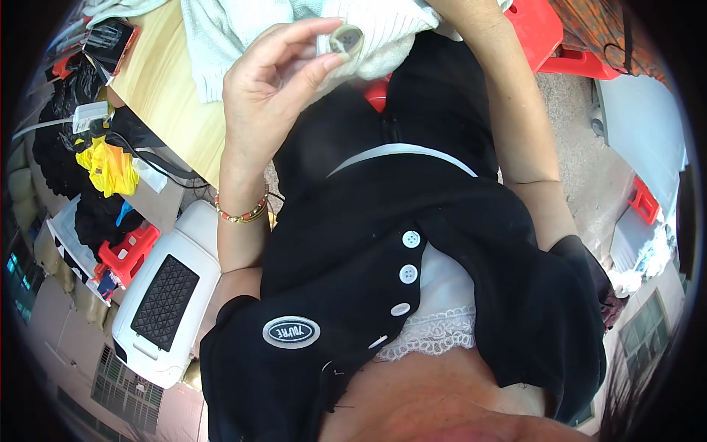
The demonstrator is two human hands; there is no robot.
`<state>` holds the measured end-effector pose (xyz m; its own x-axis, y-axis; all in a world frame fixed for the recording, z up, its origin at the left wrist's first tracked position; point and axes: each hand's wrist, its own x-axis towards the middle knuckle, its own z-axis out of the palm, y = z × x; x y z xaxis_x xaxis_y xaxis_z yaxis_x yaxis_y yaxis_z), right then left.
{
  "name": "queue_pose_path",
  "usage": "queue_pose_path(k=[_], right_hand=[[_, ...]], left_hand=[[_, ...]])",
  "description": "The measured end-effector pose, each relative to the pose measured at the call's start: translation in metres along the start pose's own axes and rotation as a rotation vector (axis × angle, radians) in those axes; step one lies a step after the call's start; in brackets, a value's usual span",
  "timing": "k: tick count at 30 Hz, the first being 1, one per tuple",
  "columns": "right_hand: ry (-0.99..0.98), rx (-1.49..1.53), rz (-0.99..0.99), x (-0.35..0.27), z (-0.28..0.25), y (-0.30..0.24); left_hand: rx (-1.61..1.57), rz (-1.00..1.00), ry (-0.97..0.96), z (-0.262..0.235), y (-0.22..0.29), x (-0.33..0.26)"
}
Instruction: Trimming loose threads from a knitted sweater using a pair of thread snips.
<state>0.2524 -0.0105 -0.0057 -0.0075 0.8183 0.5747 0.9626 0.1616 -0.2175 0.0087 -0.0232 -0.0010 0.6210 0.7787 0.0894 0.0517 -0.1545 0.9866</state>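
Observation:
Between the thumb and index finger of my left hand [276, 74] is a round pale button [347, 40] with a raised rim, turned so its holed face shows. Just behind it lies a white ribbed knit sweater [394, 37], spread over the table edge and my lap. My right hand [455, 9] is at the top edge beside the knit; its fingers are cut off or hidden, so what they hold does not show. An orange beaded bracelet [243, 216] circles my left wrist.
A light wood table [166, 81] stands at left, with a black box [110, 46] on it. Below are a yellow plastic bag [107, 166], a red stool [129, 254] and a white bin with a black quilted panel [166, 302]. A red plastic stool [534, 37] is at upper right.

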Motion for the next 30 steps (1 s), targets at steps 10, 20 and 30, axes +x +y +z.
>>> queue_pose_path(k=[10,20,30], right_hand=[[-0.011,0.218,0.085,-0.008,-0.026,0.0],[-0.319,0.814,0.183,-0.027,-0.073,-0.03],[-0.312,0.759,0.106,-0.023,-0.073,-0.036]], left_hand=[[-0.305,0.007,0.189,0.005,-0.014,0.009],[-0.319,0.035,0.306,0.012,-0.013,0.014],[-0.202,0.137,0.318,0.019,-0.001,0.017]])
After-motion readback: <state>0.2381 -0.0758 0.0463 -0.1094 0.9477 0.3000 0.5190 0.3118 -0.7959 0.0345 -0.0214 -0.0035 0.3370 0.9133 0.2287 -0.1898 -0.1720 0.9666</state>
